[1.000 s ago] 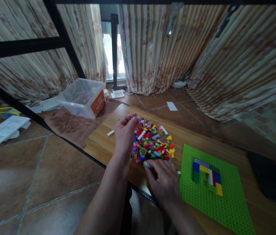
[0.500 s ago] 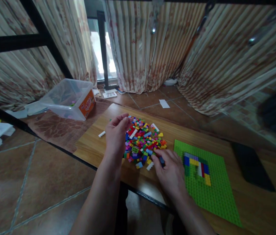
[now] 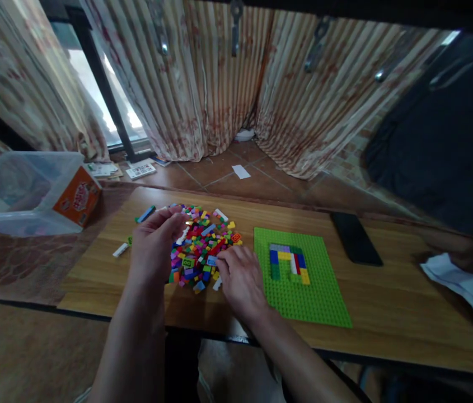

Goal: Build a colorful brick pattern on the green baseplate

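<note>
The brick pile point(image 3: 202, 238) lies mid-table. The left hand point(image 3: 152, 249) rests at its 9 o'clock edge, fingers loosely curled; whether it grips a brick cannot be told. The right hand point(image 3: 240, 277) lies palm down at 5 o'clock, its fingertips touching a light-blue brick point(image 3: 211, 260); a grip is not clear. The baseplate point(image 3: 303, 291), with a few bricks pressed on, sits at 3 o'clock and the phone point(image 3: 356, 246) beyond it. At 10 o'clock is a tub point(image 3: 18, 190), whose orange label point(image 3: 77, 197) is too blurred to read.
</note>
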The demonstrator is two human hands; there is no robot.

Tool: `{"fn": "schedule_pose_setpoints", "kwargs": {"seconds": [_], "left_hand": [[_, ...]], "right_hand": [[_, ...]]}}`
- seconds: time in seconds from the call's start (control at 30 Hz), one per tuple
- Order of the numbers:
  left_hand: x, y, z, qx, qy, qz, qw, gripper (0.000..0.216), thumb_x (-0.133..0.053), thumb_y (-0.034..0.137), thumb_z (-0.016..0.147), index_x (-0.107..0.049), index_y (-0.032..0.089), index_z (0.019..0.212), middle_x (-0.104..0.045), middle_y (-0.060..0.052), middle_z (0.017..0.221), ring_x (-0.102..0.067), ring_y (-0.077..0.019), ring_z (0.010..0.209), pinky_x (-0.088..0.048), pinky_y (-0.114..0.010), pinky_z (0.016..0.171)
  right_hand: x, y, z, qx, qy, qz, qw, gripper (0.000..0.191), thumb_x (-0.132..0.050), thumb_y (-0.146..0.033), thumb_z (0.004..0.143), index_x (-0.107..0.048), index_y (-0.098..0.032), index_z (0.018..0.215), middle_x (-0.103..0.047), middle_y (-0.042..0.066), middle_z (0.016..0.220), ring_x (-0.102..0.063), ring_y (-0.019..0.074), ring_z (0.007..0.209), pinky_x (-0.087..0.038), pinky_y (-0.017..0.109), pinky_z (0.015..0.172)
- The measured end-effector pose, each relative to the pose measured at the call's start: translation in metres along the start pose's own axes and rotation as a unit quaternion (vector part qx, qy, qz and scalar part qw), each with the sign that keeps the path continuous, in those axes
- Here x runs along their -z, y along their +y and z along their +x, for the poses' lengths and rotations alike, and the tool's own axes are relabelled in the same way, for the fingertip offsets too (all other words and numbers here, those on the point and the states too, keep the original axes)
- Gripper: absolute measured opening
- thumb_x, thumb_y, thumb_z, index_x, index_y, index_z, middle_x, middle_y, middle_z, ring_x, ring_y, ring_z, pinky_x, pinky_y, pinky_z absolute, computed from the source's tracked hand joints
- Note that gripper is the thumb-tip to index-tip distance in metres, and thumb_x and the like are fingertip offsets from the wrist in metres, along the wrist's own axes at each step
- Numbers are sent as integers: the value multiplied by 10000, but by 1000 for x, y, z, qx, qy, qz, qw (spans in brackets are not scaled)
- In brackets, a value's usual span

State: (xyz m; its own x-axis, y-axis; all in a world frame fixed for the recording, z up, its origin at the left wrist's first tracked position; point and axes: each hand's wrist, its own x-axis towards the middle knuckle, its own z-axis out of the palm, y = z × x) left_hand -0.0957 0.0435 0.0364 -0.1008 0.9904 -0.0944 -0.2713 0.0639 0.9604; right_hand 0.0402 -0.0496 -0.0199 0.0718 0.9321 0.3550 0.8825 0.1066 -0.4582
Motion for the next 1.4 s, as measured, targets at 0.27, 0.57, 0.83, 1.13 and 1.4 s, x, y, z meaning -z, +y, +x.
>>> {"fn": "schedule_pose_setpoints", "kwargs": {"seconds": [0.27,0.57,0.83,1.13,1.4], "left_hand": [[-14,-7,-20,92,-253,154,951,236,-742,374,701,-678,164,615,-637,-14,561,-527,-97,452,-346,-182,402],[-32,-14,-34,148,-343,84,924,231,-770,323,688,-706,153,830,-696,-49,718,-647,-125,639,-504,-211,585],[-42,-20,-38,100,-382,90,914,303,-786,252,642,-705,169,922,-715,-64,850,-653,-149,715,-521,-244,628],[-62,-30,-48,75,-415,122,898,215,-705,287,717,-694,178,902,-688,-37,748,-628,-139,642,-497,-238,594],[-66,-60,-44,-65,-388,219,893,119,-653,245,729,-713,196,819,-682,-25,679,-617,-152,588,-474,-232,528]], "right_hand": [[26,14,-3,-16,125,56,990,177,-441,-260,957,-608,-206,970,-649,64,944,-564,204,922,-431,350,811],[45,24,-9,4,122,89,989,189,-462,-264,947,-626,-221,1032,-668,59,980,-605,191,940,-472,358,849],[65,42,-14,10,53,158,986,236,-504,-296,935,-639,-248,1122,-676,56,1014,-623,192,962,-501,354,835],[93,86,-25,-22,50,102,993,185,-545,-347,917,-669,-238,1001,-664,43,985,-615,193,952,-480,367,847],[99,124,-44,-74,3,104,992,150,-610,-346,866,-717,-259,924,-588,57,1073,-576,217,1036,-467,429,915]]}}
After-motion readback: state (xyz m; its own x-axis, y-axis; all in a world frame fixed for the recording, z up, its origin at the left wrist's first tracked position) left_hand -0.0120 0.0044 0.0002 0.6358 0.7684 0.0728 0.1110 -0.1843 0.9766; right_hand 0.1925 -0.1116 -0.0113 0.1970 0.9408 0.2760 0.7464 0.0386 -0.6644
